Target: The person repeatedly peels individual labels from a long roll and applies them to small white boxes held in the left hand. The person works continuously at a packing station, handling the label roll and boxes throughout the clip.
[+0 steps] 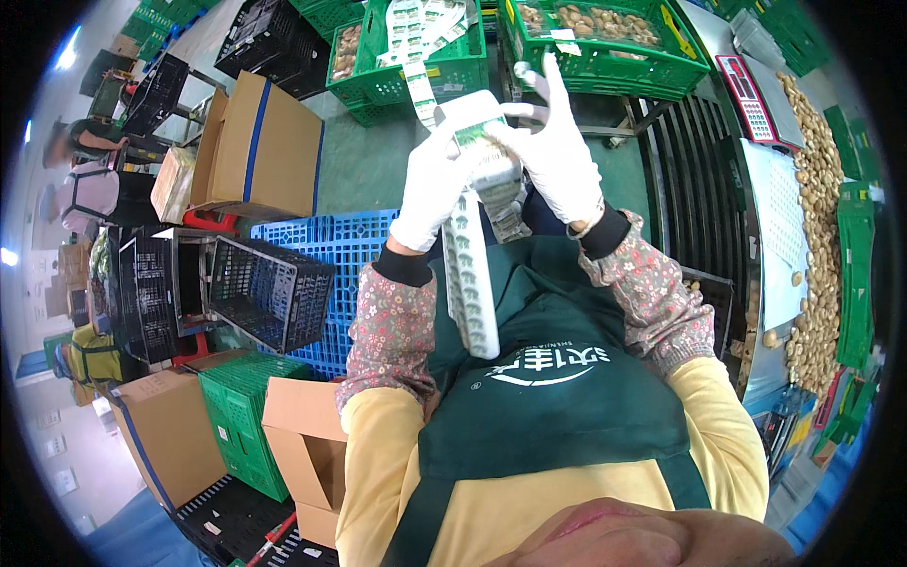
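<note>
My left hand (434, 186), in a white glove, is closed on a strip of printed labels (473, 283) whose lower part hangs down over my dark green apron. My right hand (556, 156), gloved too, pinches the strip's upper part with thumb and bent finger, its other fingers spread upward. Between both hands the labels form a loop. One end of a label strip (419, 88) runs up into a green plastic crate (453, 81), where more strips lie heaped. Another stretch of labels (506, 212) dangles below my right hand.
At the upper right a green crate (623, 74) holds packs of mushrooms. A red scale (747, 99) stands beside loose mushrooms (815, 283) on the right-hand table. Cardboard boxes (290, 149), a black crate (269, 290) and a blue pallet (347, 262) lie left. Several people work at the far left.
</note>
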